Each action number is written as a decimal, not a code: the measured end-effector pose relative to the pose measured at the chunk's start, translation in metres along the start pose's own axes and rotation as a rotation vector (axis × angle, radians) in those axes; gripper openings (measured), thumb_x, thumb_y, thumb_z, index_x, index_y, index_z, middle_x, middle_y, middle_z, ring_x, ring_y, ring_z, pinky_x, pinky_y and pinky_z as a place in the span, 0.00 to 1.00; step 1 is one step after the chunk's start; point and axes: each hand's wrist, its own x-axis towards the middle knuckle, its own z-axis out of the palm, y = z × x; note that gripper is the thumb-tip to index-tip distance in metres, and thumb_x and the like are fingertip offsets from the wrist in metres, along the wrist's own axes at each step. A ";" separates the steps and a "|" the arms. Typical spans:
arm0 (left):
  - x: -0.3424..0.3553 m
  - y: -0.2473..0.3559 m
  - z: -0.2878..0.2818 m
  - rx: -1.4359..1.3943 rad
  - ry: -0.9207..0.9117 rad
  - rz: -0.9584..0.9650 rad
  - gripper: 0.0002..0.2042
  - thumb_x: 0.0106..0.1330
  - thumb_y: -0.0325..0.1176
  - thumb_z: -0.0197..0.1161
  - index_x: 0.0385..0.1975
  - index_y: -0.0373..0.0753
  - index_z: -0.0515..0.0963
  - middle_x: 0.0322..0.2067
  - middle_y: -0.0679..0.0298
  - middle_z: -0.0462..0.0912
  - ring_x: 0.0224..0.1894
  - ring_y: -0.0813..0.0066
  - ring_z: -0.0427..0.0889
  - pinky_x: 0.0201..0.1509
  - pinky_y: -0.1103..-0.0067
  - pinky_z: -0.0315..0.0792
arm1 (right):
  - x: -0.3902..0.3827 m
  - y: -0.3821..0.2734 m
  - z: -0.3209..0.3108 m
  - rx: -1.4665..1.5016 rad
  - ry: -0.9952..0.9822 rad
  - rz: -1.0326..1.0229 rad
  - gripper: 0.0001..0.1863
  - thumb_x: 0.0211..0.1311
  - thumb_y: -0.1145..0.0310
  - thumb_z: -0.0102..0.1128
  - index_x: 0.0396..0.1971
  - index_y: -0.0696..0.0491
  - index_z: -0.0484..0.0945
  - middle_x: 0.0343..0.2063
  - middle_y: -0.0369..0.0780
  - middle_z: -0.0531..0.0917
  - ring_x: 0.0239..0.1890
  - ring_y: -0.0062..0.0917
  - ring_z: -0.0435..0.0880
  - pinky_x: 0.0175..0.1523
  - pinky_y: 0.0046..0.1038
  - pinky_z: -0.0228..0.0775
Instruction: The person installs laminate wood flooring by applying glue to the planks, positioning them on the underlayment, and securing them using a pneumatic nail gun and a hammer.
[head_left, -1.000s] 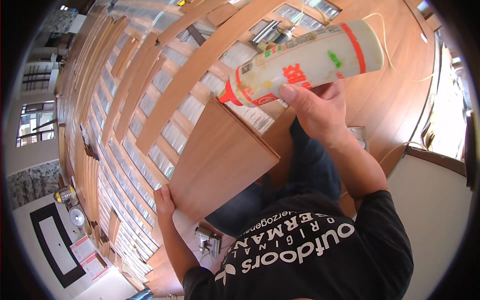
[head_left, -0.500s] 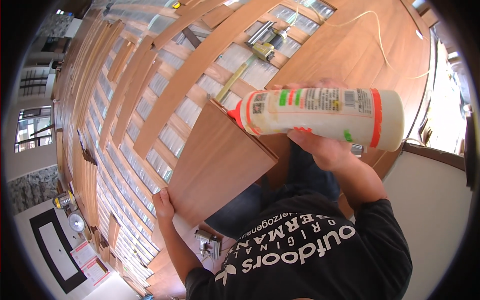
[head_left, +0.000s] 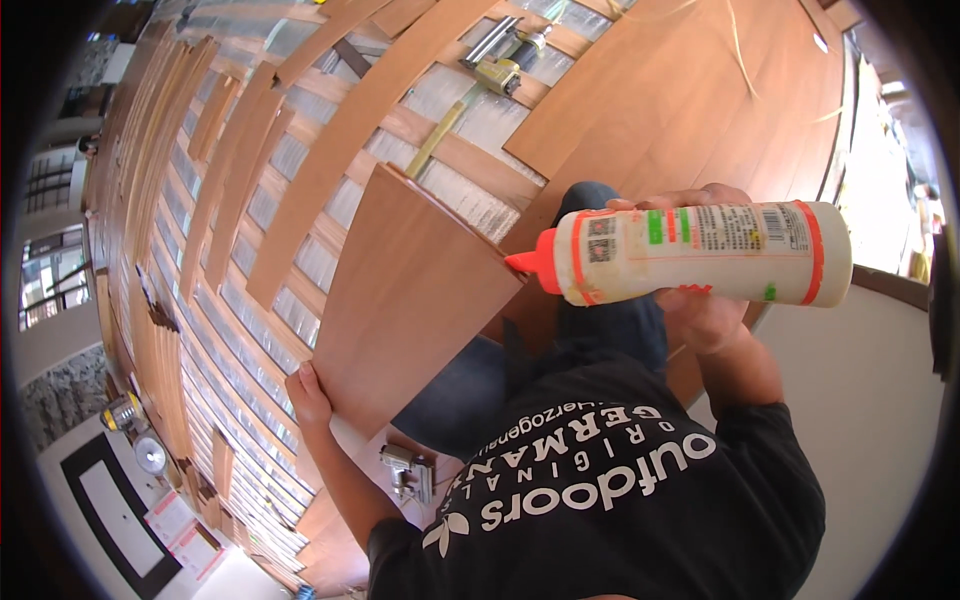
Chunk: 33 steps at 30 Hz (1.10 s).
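My left hand [head_left: 310, 395] grips the near-left end of a reddish-brown wooden floorboard [head_left: 415, 295], its thumb along the edge. The board is held up slantwise above my knees. My right hand [head_left: 715, 318] is wrapped around a white glue bottle [head_left: 690, 255] with orange bands, lying on its side in the air. The bottle's red nozzle [head_left: 535, 262] points left, at the right end of the board's far edge. Whether any glue comes out is too small to tell. The bottle hides part of my right fingers.
Ahead lie wooden battens over clear plastic sheeting [head_left: 440, 95], with loose planks [head_left: 330, 200] across them. A nail gun [head_left: 505, 65] rests on the battens, and another nail gun [head_left: 405, 475] is by my left side. Laid flooring [head_left: 690, 110] spreads at the right, crossed by a yellow hose [head_left: 742, 50].
The glue bottle has moved right, its nozzle passing along the board's far edge from near its left corner to its right end. The view has shifted slightly; my left hand keeps its hold.
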 end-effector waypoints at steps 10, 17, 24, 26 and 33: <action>-0.103 -0.003 -0.011 0.192 0.175 0.080 0.43 0.59 0.54 0.71 0.74 0.45 0.63 0.73 0.54 0.63 0.74 0.51 0.61 0.78 0.53 0.50 | -0.001 0.032 -0.057 0.569 0.065 0.248 0.36 0.71 0.67 0.60 0.73 0.64 0.58 0.72 0.51 0.66 0.74 0.42 0.65 0.80 0.45 0.50; -0.192 -0.108 -0.014 0.630 0.138 -0.169 0.38 0.63 0.39 0.71 0.75 0.51 0.62 0.76 0.58 0.59 0.77 0.53 0.57 0.78 0.53 0.53 | 0.026 0.052 -0.062 0.520 0.412 0.269 0.35 0.73 0.59 0.61 0.69 0.68 0.62 0.68 0.54 0.71 0.72 0.41 0.68 0.80 0.40 0.55; -0.164 -0.155 -0.023 0.405 0.370 0.134 0.29 0.62 0.11 0.55 0.63 0.43 0.78 0.61 0.52 0.80 0.65 0.50 0.77 0.67 0.60 0.74 | 0.021 0.013 -0.077 0.809 0.016 0.142 0.32 0.74 0.57 0.59 0.68 0.63 0.66 0.67 0.51 0.73 0.72 0.41 0.69 0.78 0.40 0.60; -0.154 -0.147 -0.047 0.435 0.215 -0.023 0.35 0.53 0.08 0.54 0.63 0.44 0.79 0.60 0.52 0.81 0.63 0.54 0.80 0.67 0.61 0.75 | 0.014 0.000 -0.086 0.683 0.172 0.053 0.30 0.74 0.56 0.59 0.67 0.59 0.68 0.67 0.50 0.74 0.71 0.41 0.70 0.76 0.42 0.63; -0.016 -0.124 -0.052 0.420 -0.136 -0.106 0.24 0.61 0.23 0.62 0.59 0.45 0.81 0.45 0.46 0.86 0.46 0.45 0.85 0.52 0.60 0.79 | 0.009 -0.005 -0.091 0.671 0.265 0.009 0.27 0.75 0.54 0.56 0.64 0.57 0.71 0.66 0.47 0.76 0.69 0.38 0.73 0.76 0.43 0.62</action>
